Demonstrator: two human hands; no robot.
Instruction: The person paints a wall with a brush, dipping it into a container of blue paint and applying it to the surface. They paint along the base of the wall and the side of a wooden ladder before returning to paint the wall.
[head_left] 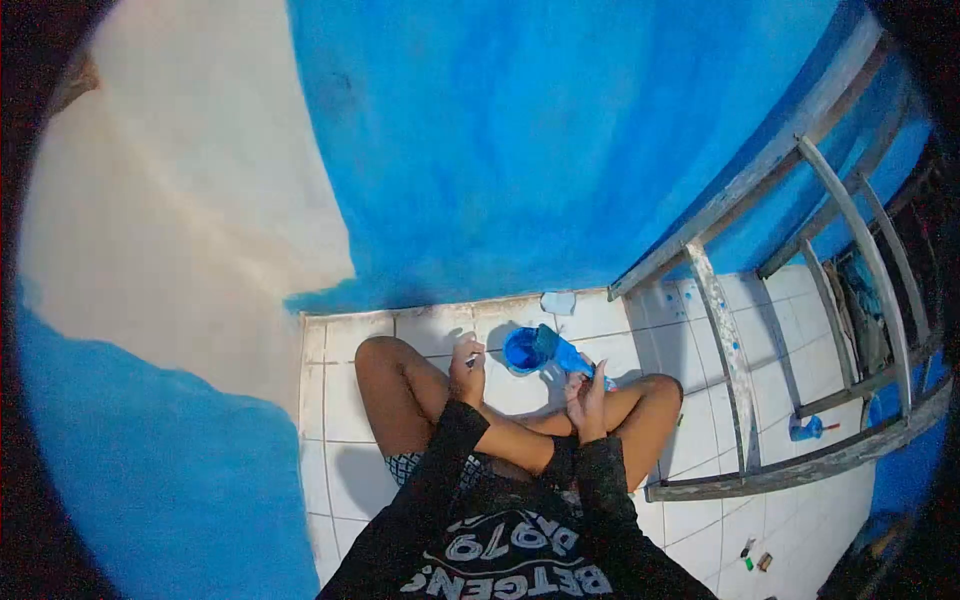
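Observation:
My right hand (587, 400) is wrapped round the lower end of a blue-coated paintbrush (569, 357), whose dark bristle end reaches over the rim of a small tub of blue paint (522, 350). The tub stands on the white tiled floor between my knees and the wall. To the left of the tub, my left hand (467, 368) is closed above my left knee, with a small, pale-tipped thing between the fingers that is too small to name.
A wooden ladder (720, 320) stands at the right. Behind the tub is the partly blue wall (560, 140), with a pale scrap (558, 302) at its foot. A blue container (805, 428) and small items (748, 555) lie on the floor at the right.

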